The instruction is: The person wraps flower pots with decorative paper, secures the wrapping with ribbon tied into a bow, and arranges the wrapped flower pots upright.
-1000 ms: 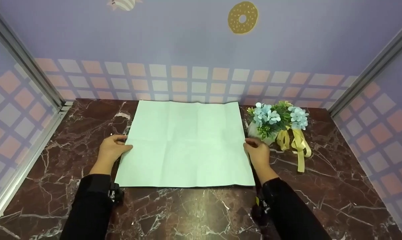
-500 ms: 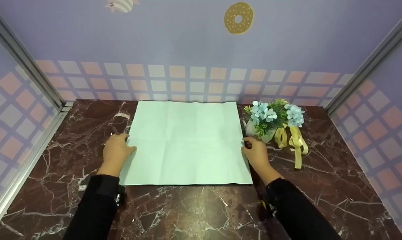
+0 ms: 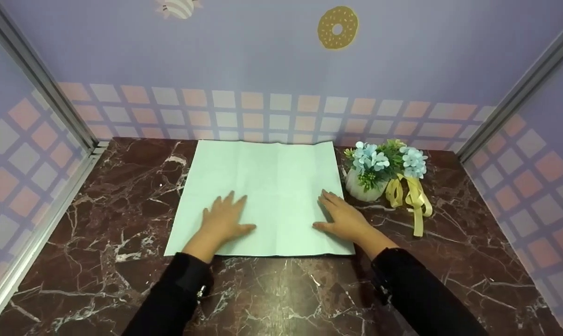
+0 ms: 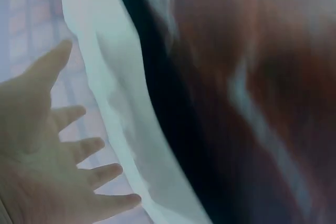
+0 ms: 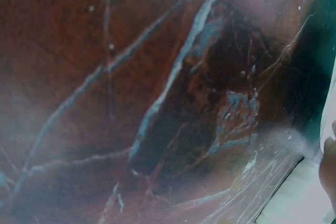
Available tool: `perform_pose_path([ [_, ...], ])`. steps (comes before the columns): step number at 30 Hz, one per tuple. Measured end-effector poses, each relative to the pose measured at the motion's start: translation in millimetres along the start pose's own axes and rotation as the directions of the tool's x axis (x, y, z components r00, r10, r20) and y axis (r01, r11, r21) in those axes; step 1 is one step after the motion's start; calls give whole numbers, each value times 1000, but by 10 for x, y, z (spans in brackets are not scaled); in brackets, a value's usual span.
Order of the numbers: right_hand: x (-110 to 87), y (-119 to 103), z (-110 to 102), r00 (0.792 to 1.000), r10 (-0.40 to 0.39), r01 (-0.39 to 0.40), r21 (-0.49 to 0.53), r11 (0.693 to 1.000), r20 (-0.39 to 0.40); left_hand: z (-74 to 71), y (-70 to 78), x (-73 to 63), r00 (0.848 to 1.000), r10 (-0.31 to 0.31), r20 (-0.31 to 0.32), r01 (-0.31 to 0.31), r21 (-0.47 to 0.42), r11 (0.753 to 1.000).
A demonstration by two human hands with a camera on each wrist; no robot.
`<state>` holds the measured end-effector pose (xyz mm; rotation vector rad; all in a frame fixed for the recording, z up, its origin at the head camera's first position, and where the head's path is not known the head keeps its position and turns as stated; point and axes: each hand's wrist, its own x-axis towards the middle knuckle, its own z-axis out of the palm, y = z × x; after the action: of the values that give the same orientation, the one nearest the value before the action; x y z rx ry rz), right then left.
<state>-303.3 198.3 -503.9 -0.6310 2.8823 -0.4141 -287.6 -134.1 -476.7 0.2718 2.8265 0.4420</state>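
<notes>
A pale, creased sheet of paper (image 3: 281, 186) lies unfolded on the dark marbled table. Over its lower left part my left hand (image 3: 223, 221) is spread with straight fingers and thumb apart. My right hand (image 3: 344, 217) reaches over the sheet's right edge, its fingers extended and grouped, thumb apart. Neither hand grips anything; whether they touch the paper I cannot tell. The left wrist view shows the spread left hand (image 4: 31, 140) beside the wavy paper (image 4: 123, 98). In the right wrist view only a bit of the right hand (image 5: 328, 171) shows at the edge.
Right of the sheet stands a whitish pot (image 3: 363, 187) of blue flowers (image 3: 370, 157) and green leaves, close to my right hand. A looped yellow ribbon (image 3: 416, 198) lies beside it. Patterned walls close off the back (image 3: 253, 60) and both sides.
Both hands have left the paper's side edges and moved inward over the sheet, the left one farther. Their fingers have straightened and spread. The paper stays nearly in place.
</notes>
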Motion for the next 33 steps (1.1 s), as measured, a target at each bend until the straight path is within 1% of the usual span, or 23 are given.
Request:
perform_pose_path([
  [3,-1,-28,28,997,16,-19,29,999,79,95,49,-63,999,16,51,-18,42,999],
  [5,-8,-29,40,993,25,-29,37,999,111,149,54,-78,998,23,64,-28,81,996],
  [7,-12,-31,38,992,18,-24,43,999,127,187,42,-83,997,22,69,-29,93,995],
  [10,-19,-11,31,992,0,-4,37,999,130,226,28,-79,997,21,70,-27,91,996],
  [14,-46,31,25,992,-18,12,51,999,122,237,58,-86,997,12,73,-18,89,996],
  [19,-78,59,12,992,-17,9,61,998,128,247,115,-100,997,6,72,-13,97,995],
  [23,-83,57,-8,989,-18,9,66,998,144,277,132,-96,997,-1,75,-8,118,993],
  [26,-96,48,-36,990,-19,8,74,997,143,291,142,-99,997,-4,76,-6,130,992],
  [33,-162,100,-60,990,-9,-3,79,997,143,291,226,-122,996,7,91,-17,119,993],
])
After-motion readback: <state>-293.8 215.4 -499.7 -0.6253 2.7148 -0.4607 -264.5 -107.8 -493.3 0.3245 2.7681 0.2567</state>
